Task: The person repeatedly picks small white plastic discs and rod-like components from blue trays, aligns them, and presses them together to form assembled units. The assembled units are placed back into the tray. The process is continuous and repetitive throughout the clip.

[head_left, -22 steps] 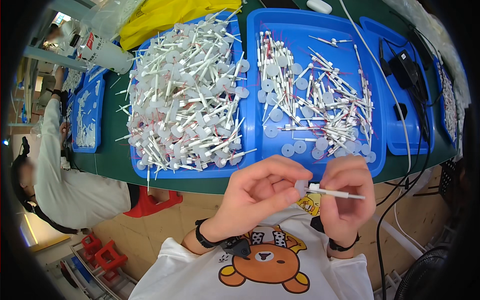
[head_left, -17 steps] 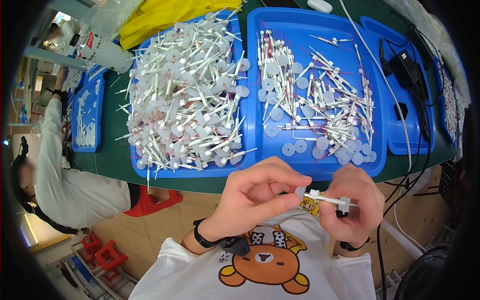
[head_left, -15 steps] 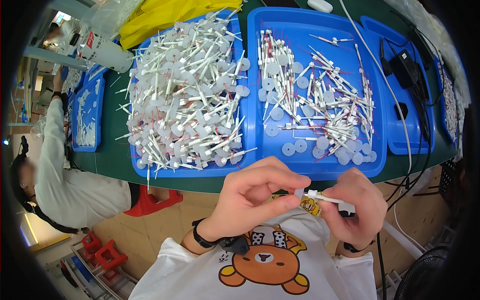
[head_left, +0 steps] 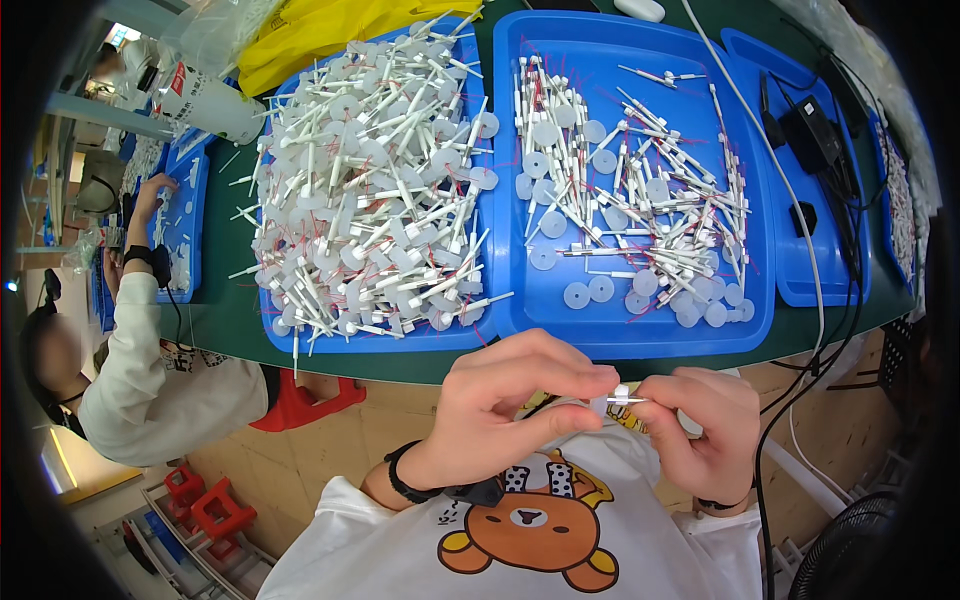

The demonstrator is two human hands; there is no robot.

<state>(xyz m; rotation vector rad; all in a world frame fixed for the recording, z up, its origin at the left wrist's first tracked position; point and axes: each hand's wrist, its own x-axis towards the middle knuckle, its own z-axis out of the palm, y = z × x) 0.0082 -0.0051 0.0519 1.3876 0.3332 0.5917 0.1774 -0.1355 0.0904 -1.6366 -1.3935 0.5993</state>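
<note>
In front of my chest, my left hand (head_left: 510,400) pinches a small translucent plastic disc (head_left: 600,405) between thumb and forefinger, mostly covered by the fingertips. Facing it, my right hand (head_left: 708,425) is closed on a slim white stick-shaped part (head_left: 622,392), whose white block and thin metal pin stick out toward the disc. My right fingers hide the rest of the stick. Whether pin and disc touch, I cannot tell. Beyond my hands, a blue tray (head_left: 560,325) holds loose sticks with red wires and discs.
A second blue tray (head_left: 385,345) to the left is heaped with similar sticks and discs. At right, another blue tray (head_left: 820,290) holds a black power adapter (head_left: 812,130) and cables. A white cable (head_left: 765,150) crosses the trays. A co-worker (head_left: 150,370) sits at left.
My right hand has shifted its grip, and less of the white stick shows. My left hand stays nearly in place. The co-worker's arm has moved over a tray at left.
</note>
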